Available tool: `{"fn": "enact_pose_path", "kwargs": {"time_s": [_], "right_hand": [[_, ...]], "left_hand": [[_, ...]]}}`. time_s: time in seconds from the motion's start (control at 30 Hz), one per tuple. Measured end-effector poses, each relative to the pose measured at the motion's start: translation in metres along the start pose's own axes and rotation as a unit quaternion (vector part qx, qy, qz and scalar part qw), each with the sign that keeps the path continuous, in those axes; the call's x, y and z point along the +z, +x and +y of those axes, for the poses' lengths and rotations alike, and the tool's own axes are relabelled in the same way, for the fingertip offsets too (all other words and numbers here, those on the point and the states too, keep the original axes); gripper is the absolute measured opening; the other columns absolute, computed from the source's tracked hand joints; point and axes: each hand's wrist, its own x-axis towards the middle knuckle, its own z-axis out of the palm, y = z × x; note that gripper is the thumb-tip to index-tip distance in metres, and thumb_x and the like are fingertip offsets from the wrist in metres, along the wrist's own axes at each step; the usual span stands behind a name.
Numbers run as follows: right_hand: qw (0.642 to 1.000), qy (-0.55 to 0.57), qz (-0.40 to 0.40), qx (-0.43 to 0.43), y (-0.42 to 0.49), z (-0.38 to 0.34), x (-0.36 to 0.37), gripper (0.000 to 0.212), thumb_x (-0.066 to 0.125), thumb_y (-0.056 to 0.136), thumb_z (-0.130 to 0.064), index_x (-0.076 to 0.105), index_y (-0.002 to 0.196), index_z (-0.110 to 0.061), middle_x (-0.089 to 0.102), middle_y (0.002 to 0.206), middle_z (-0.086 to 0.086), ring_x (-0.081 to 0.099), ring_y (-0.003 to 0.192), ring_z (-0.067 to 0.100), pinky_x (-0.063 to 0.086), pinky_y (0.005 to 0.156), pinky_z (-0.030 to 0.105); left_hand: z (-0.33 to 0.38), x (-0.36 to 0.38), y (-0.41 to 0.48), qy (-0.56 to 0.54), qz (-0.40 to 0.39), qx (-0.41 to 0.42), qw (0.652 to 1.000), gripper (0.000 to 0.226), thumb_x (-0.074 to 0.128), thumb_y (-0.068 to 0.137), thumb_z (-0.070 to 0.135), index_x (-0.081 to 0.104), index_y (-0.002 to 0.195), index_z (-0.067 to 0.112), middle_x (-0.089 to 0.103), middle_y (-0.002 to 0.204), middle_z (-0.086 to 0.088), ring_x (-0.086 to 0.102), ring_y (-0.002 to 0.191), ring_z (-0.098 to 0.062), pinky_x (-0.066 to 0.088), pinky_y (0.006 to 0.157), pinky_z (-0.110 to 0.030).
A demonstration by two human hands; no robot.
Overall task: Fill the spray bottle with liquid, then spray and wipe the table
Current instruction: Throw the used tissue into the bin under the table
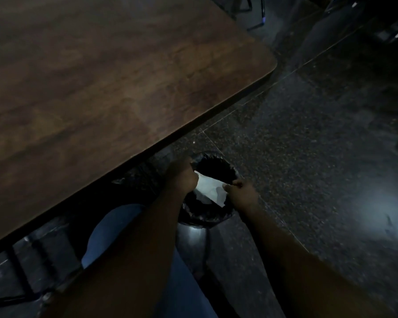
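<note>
Dim room, heavy blur. Person stands at the corner of the brown table [101,76], both arms reaching down over a bin [194,235] on the speckled floor [308,157] just beside the table edge. White sheet [210,189], tissue or cloth, can't tell which, hangs over the bin's mouth, stretched between the hands. Left hand [182,177] is curled round its upper-left corner, fingertips hidden behind the knuckles. Right hand [239,193] pinches the right corner. Black liner [216,168] rumpled, bin contents unreadable. Blue trouser leg [106,230] partly covered by the left forearm. Table frame [21,271] barely visible underneath.
</note>
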Motion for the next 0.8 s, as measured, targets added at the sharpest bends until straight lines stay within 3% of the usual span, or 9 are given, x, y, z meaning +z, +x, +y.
{"fn": "enact_pose_path", "kwargs": {"time_s": [0.1,0.2,0.27,0.33,0.5,0.6,0.7,0.8], "right_hand": [[0.998,-0.047,0.034,-0.016,-0.005,0.004,-0.007,0.028,0.077,0.087,-0.042,0.067,0.101,-0.019,0.07,0.085,-0.004,0.069,0.093,0.023,0.048,0.077,0.031],[0.991,-0.101,0.036,-0.086,-0.014,-0.003,-0.007,0.018,0.075,0.091,-0.035,0.069,0.097,-0.019,0.066,0.081,-0.005,0.067,0.087,0.021,0.044,0.072,0.03],[0.982,-0.138,0.017,-0.127,-0.021,-0.012,-0.005,0.018,0.073,0.093,-0.035,0.069,0.103,-0.02,0.068,0.089,-0.003,0.063,0.082,0.017,0.041,0.065,0.027],[0.973,-0.165,-0.009,-0.161,-0.028,-0.021,-0.006,0.025,0.072,0.095,-0.036,0.068,0.114,-0.02,0.067,0.099,-0.003,0.061,0.086,0.016,0.04,0.068,0.026],[0.934,-0.257,-0.045,-0.245,-0.053,-0.04,-0.012,0.033,0.07,0.095,-0.035,0.067,0.121,-0.016,0.074,0.113,0.008,0.068,0.101,0.028,0.037,0.073,0.027],[0.916,-0.261,-0.036,-0.304,-0.076,-0.05,-0.024,0.026,0.069,0.095,-0.031,0.07,0.115,-0.014,0.076,0.107,0.009,0.07,0.096,0.027,0.04,0.069,0.028],[0.894,-0.264,-0.03,-0.362,-0.105,-0.063,-0.042,0.02,0.066,0.098,-0.027,0.073,0.112,-0.015,0.077,0.104,0.007,0.07,0.092,0.025,0.053,0.073,0.034],[0.862,-0.252,0.0,-0.441,-0.142,-0.081,-0.059,0.013,0.065,0.098,-0.026,0.076,0.101,-0.023,0.078,0.091,0.0,0.07,0.078,0.018,0.049,0.065,0.029]], "left_hand": [[-0.002,0.002,-0.004,0.024,-0.022,0.035,0.999,0.041,0.057,0.102,0.013,0.053,0.142,0.006,0.059,0.139,-0.022,0.059,0.124,-0.041,0.05,0.105,-0.052],[0.0,0.0,-0.017,0.075,-0.017,0.092,0.993,0.036,0.063,0.098,0.016,0.061,0.134,0.012,0.066,0.13,-0.016,0.064,0.116,-0.037,0.056,0.096,-0.05],[0.004,-0.001,-0.029,0.141,0.003,0.13,0.982,0.032,0.064,0.097,0.02,0.066,0.128,0.015,0.068,0.125,-0.014,0.064,0.114,-0.035,0.057,0.095,-0.047],[0.008,-0.004,-0.04,0.207,0.023,0.17,0.963,0.029,0.063,0.096,0.025,0.067,0.123,0.016,0.07,0.119,-0.013,0.065,0.111,-0.033,0.056,0.092,-0.043],[0.015,-0.018,-0.075,0.293,0.042,0.236,0.925,0.02,0.063,0.095,0.026,0.063,0.112,0.014,0.067,0.117,-0.011,0.064,0.107,-0.031,0.05,0.082,-0.04],[0.014,-0.027,-0.103,0.3,0.07,0.263,0.914,0.027,0.062,0.096,0.025,0.064,0.12,0.014,0.066,0.123,-0.008,0.063,0.111,-0.03,0.051,0.087,-0.04],[0.011,-0.039,-0.138,0.252,0.093,0.276,0.923,0.035,0.058,0.098,0.027,0.061,0.131,0.015,0.065,0.129,-0.007,0.061,0.113,-0.029,0.051,0.092,-0.041],[0.009,-0.058,-0.181,0.197,0.139,0.291,0.926,0.044,0.059,0.099,0.029,0.056,0.141,0.019,0.064,0.132,-0.004,0.061,0.115,-0.028,0.052,0.088,-0.038]]}}
